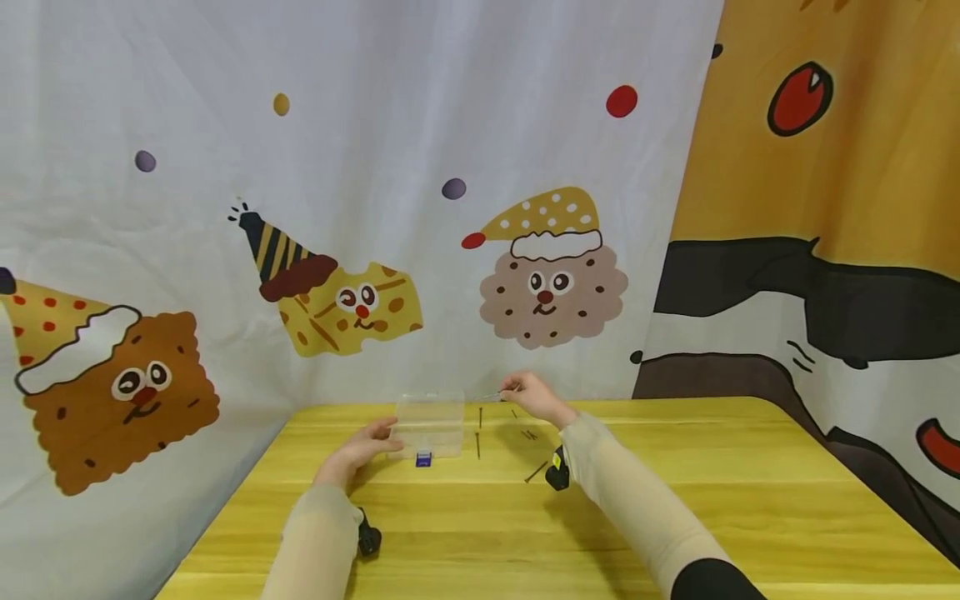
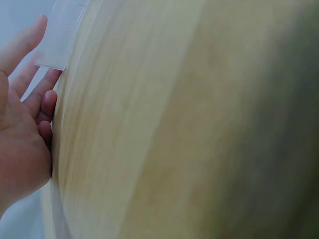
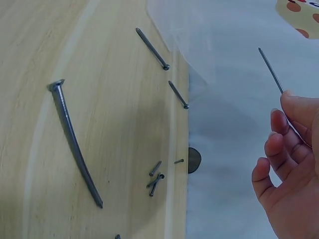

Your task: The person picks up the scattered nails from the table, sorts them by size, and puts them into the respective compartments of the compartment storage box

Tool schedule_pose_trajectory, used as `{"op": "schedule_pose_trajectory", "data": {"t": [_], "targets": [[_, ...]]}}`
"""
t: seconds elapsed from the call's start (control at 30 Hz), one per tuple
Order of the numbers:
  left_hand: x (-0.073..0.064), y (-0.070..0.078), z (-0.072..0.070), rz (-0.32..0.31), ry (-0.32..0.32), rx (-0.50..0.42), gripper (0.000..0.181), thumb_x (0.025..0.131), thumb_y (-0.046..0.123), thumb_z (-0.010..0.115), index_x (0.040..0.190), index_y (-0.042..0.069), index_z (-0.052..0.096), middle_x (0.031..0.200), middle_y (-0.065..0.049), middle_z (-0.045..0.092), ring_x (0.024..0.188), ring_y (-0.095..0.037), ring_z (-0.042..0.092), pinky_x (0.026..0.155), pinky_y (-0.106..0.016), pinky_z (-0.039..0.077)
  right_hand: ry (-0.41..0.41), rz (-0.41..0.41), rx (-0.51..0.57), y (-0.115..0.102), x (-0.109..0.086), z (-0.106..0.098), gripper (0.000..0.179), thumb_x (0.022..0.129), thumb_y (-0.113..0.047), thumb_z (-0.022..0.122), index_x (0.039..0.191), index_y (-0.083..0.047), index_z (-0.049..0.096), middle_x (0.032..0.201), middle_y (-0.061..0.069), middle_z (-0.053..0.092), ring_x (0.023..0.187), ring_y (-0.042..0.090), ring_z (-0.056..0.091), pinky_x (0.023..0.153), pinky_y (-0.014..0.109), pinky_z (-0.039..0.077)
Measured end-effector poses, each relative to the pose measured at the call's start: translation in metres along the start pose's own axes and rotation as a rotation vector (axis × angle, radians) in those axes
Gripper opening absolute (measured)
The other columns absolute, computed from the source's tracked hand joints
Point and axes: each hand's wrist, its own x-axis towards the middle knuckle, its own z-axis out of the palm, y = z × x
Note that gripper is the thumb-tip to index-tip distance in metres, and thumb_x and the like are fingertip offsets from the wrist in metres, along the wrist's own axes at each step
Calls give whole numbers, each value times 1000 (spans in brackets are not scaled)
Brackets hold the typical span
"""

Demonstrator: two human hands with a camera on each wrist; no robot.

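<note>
A clear plastic box (image 1: 438, 443) with a blue patch at its front stands near the back of the table, its lid (image 1: 431, 407) raised behind it. My left hand (image 1: 362, 452) touches the box's left end, the thumb extended and the fingers loosely bent, as the left wrist view shows at the corner of the clear plastic. Between thumb and fingertips, my right hand (image 3: 296, 149) pinches a thin nail (image 3: 270, 69) above the table. That nail points left, its free end close to the box's right side. The right hand's other fingers are loosely bent.
Right of the box, several loose nails of different sizes lie on the table. The largest-looking one (image 3: 75, 144) lies nearest the right wrist camera, while small ones (image 3: 156, 183) lie in a cluster. A patterned curtain (image 1: 450, 125) hangs directly behind the wooden table (image 1: 675, 492).
</note>
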Motion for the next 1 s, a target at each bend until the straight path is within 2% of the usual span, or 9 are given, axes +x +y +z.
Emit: {"op": "schedule_pose_trajectory", "data": {"t": [0.13,0.23,0.37,0.47,0.7,0.87,1.0], "targets": [[-1,-1,2,-2,1,6,71,91,17,69,150,1,32,151,-32,24,139,-47,22,109,-63,20,-15,9,10,-1,2,5,13,98,-7,56,102,-1,67,96,11,65,88,31,60,72,35,49],[-1,-3,1,-3,5,6,72,90,18,70,150,2,33,151,-32,25,139,-47,23,109,-63,20,-30,13,14,-2,4,8,14,98,-8,56,104,0,67,100,17,65,89,30,60,73,36,49],[1,-5,-1,-10,14,-1,72,90,19,71,150,4,34,151,-30,26,139,-46,24,109,-63,19,-33,25,10,-4,8,12,15,98,-10,57,105,-2,67,99,13,65,85,24,60,72,35,49],[1,-4,0,-15,16,2,72,90,19,70,150,4,34,151,-30,27,138,-46,24,109,-64,18,-26,29,10,-4,11,15,14,98,-10,57,105,-3,68,97,8,64,84,28,59,69,35,48],[3,0,-1,-17,26,5,72,89,21,71,150,5,35,151,-29,28,138,-46,25,109,-63,19,-26,-7,18,-6,17,25,17,98,-7,57,105,5,66,97,10,64,92,33,60,74,36,49],[3,0,0,-12,22,-4,73,88,20,72,149,3,35,150,-30,29,138,-46,26,109,-63,19,-35,-26,46,-9,17,34,15,97,-4,57,103,7,65,96,17,64,92,39,59,71,34,48],[2,0,-1,-14,25,1,72,88,19,72,149,2,36,149,-31,30,137,-47,27,109,-63,19,-47,-47,34,-14,17,40,15,96,-2,58,103,9,65,95,19,65,86,36,59,69,34,48]]}}
